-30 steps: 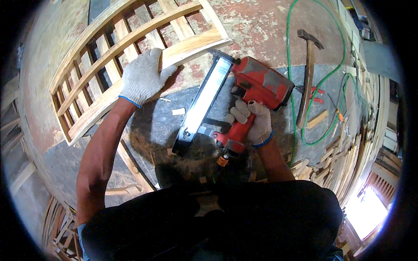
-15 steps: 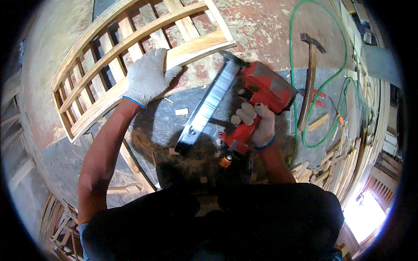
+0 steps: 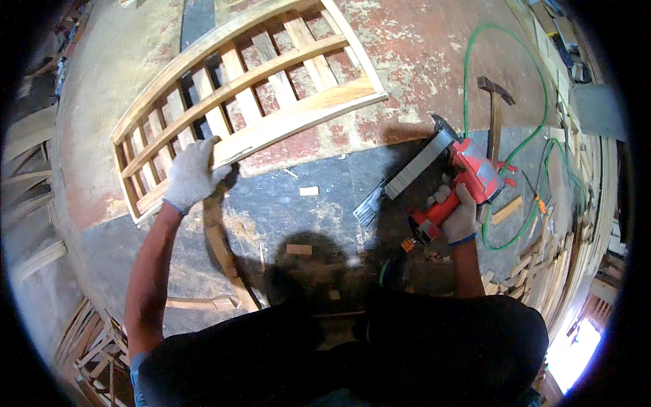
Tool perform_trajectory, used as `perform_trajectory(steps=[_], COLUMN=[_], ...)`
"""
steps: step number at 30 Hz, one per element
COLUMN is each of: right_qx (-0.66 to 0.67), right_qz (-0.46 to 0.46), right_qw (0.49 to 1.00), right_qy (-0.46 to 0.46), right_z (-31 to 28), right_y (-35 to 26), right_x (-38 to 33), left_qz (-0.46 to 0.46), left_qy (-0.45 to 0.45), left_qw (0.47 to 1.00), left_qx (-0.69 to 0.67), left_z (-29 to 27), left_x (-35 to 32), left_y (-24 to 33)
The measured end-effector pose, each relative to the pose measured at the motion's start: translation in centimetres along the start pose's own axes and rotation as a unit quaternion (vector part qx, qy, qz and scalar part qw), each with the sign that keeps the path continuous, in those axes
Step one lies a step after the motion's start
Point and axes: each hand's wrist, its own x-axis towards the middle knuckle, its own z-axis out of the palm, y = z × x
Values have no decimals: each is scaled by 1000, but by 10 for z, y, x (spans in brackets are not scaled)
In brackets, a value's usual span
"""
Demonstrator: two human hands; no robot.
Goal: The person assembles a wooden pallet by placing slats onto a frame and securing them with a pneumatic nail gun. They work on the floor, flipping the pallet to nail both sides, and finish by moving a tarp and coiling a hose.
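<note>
A slatted wooden frame with a curved top rail (image 3: pixel 271 71) lies at the upper left. My left hand (image 3: pixel 192 175), in a pale knitted glove, is closed over its lower rail near the left part. At the right, my gloved right hand (image 3: pixel 458 216) grips the handle of a red nail gun (image 3: pixel 475 169). The gun's long grey magazine slants toward the lower left, its nose apart from the frame. A claw hammer (image 3: pixel 496 122) with a wooden handle lies just beyond the gun, its lower handle hidden behind it.
A green air hose (image 3: pixel 546 88) loops around the hammer on the right. Small wood offcuts (image 3: pixel 298 249) lie on the dark work surface (image 3: pixel 271 203). A curved wood strip (image 3: pixel 224 251) rests below my left hand. Stacked wood strips (image 3: pixel 536 271) line the right edge.
My left hand has slid leftward and nearer along the frame's lower rail. The nail gun in my right hand has swung right, away from the frame. The whole view has shifted slightly.
</note>
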Motion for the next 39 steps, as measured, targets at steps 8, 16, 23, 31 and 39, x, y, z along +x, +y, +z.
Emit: perform_trajectory(steps=[8, 16, 23, 31, 39], right_qx=[9, 10, 8, 16, -8], right_qz=[2, 12, 8, 16, -3], right_qw=[1000, 999, 998, 998, 998], right_qy=[-11, -48, -59, -60, -61], right_z=[34, -11, -15, -18, -6], right_y=[2, 4, 8, 9, 8], right_x=[-17, -1, 1, 9, 0], left_qz=[-36, -91, -325, -240, -162], left_qy=[41, 47, 121, 320, 207], left_qw=[995, 986, 815, 717, 819], left_qx=[-78, -133, -463, -571, -510], left_z=[-27, -61, -120, -164, -108], left_x=[-26, -127, -183, -65, 11], left_y=[16, 32, 5, -144, -104])
